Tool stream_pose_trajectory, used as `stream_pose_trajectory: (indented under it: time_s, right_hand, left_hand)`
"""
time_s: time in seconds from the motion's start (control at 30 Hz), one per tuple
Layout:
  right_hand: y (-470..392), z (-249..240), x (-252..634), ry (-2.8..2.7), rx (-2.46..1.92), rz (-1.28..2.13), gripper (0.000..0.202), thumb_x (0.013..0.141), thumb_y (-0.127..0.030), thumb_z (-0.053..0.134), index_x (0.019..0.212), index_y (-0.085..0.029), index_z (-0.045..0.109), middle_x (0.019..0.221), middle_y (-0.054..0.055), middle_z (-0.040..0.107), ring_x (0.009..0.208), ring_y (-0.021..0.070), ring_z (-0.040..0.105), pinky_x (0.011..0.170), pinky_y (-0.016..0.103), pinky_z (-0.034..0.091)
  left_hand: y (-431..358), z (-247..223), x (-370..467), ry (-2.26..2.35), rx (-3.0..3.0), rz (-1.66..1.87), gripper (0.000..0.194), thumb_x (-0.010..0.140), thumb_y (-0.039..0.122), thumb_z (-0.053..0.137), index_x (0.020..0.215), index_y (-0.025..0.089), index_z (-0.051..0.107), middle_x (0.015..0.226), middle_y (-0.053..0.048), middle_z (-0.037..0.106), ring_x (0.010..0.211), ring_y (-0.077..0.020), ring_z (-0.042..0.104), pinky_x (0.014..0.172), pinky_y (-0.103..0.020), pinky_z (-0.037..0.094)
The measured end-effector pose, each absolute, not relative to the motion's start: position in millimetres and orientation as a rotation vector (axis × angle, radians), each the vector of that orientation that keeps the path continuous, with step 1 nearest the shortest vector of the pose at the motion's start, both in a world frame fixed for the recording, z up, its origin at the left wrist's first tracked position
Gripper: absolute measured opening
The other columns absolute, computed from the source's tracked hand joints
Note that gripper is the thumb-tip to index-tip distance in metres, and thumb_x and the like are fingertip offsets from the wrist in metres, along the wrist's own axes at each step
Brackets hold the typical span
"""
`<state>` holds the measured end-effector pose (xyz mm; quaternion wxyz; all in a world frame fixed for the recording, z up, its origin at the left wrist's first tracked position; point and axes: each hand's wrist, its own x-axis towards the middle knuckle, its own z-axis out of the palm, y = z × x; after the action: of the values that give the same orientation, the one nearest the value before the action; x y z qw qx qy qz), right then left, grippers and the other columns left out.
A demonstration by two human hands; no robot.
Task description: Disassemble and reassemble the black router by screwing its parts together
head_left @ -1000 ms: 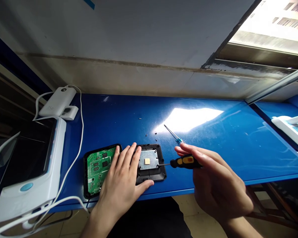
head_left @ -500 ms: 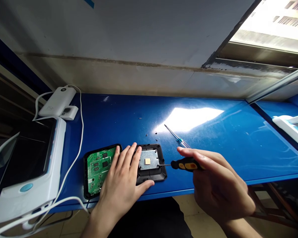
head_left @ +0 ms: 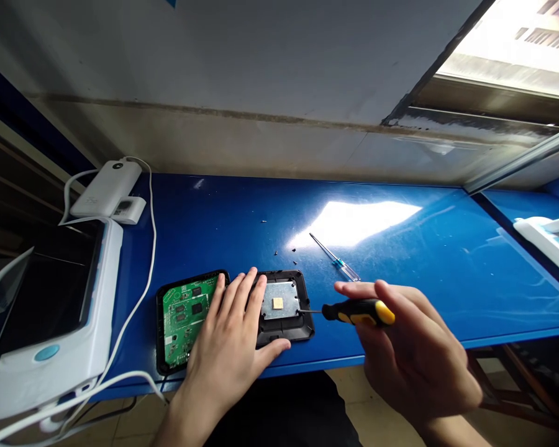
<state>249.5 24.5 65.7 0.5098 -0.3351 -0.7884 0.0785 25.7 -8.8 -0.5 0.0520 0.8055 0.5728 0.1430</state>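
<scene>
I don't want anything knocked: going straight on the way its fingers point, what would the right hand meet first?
The right hand would probably meet the black casing's right rim, beside the metal plate; depth is unclear, so it might pass above.

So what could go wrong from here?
The yellow screwdriver reaches a corner of the plate; a slip might scratch it or jab the left hand.
Tiny bits, perhaps screws, lie loose on the table and could get knocked away.
The left hand also lies over part of the green board, so pressing hard might damage it.
</scene>
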Motion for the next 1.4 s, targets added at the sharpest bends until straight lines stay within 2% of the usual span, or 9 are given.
stream_pose_trajectory:
  time_s: [0.1,0.27,0.37,0.5,0.73,0.83,1.03,1.23,1.4]
  right_hand:
    - [27,62,246,-1.762,-0.751,0.233,0.061,0.089,-0.016,0.079,0.143,-0.036,0.061,0.103,0.004,0.069,0.087,0.0209,0.074,0.064,0.039,0.07]
    - [26,63,250,-1.886,-0.787,0.136,0.042,0.097,-0.038,0.07,0.138,-0.029,0.068,0.109,0.009,0.065,0.093,0.0229,0.076,0.07,0.039,0.07]
    - [24,66,254,-1.978,-0.848,0.046,0.046,0.104,-0.019,0.053,0.149,-0.023,0.058,0.134,0.016,0.068,0.108,0.0298,0.076,0.085,0.05,0.069]
    - [25,66,252,-1.94,-0.851,0.042,0.068,0.087,0.006,0.055,0.15,-0.02,0.056,0.134,0.012,0.072,0.11,0.0288,0.076,0.086,0.045,0.07]
    - [36,58,245,-1.787,-0.83,0.165,0.055,0.084,-0.018,0.084,0.135,-0.031,0.068,0.099,0.004,0.063,0.081,0.0189,0.07,0.063,0.036,0.068]
    - [37,57,243,-1.794,-0.815,0.154,0.038,0.096,-0.037,0.072,0.133,-0.027,0.071,0.098,0.006,0.057,0.082,0.0187,0.069,0.065,0.037,0.068]
    - [35,65,245,-1.892,-0.781,0.293,0.057,0.098,-0.002,0.049,0.15,-0.025,0.056,0.127,0.012,0.071,0.107,0.0237,0.075,0.083,0.043,0.069]
    - [44,64,243,-1.837,-0.703,0.148,0.046,0.085,-0.018,0.084,0.129,-0.027,0.072,0.088,0.002,0.066,0.072,0.0156,0.068,0.057,0.029,0.061]
    - [41,61,242,-1.832,-0.752,0.185,0.036,0.103,-0.019,0.055,0.136,-0.021,0.068,0.113,0.012,0.066,0.092,0.0215,0.074,0.073,0.037,0.065]
  left_hand:
    - [-8,0,25,1.738,2.444,0.436,0.096,0.089,0.066,0.069,0.16,0.013,0.032,0.164,-0.019,0.045,0.148,-0.0383,0.047,0.125,-0.063,0.033]
    - [-10,-1,25,1.742,2.422,0.44,0.095,0.09,0.065,0.068,0.161,0.015,0.03,0.165,-0.017,0.044,0.148,-0.0383,0.046,0.126,-0.063,0.03]
    - [-10,-2,24,1.744,2.407,0.442,0.094,0.091,0.066,0.066,0.162,0.016,0.029,0.165,-0.016,0.044,0.148,-0.038,0.046,0.127,-0.063,0.029]
    - [-9,-2,25,1.742,2.399,0.439,0.093,0.091,0.066,0.066,0.161,0.016,0.031,0.166,-0.016,0.043,0.149,-0.038,0.045,0.126,-0.062,0.031]
    - [-8,0,24,1.739,2.397,0.434,0.093,0.089,0.065,0.07,0.158,0.014,0.034,0.163,-0.019,0.046,0.148,-0.0385,0.047,0.126,-0.063,0.03]
    - [-7,0,23,1.733,2.386,0.432,0.092,0.09,0.066,0.068,0.159,0.016,0.033,0.163,-0.018,0.047,0.148,-0.0376,0.046,0.126,-0.063,0.028]
    - [-8,1,24,1.741,2.335,0.426,0.092,0.089,0.065,0.07,0.159,0.017,0.035,0.164,-0.016,0.045,0.151,-0.037,0.042,0.128,-0.062,0.026]
    - [-7,4,25,1.765,2.284,0.417,0.093,0.086,0.063,0.074,0.157,0.016,0.038,0.164,-0.015,0.045,0.153,-0.0385,0.037,0.128,-0.062,0.023]
    - [-6,5,26,1.785,2.275,0.406,0.094,0.083,0.065,0.076,0.156,0.017,0.04,0.164,-0.014,0.046,0.153,-0.0352,0.038,0.129,-0.058,0.023]
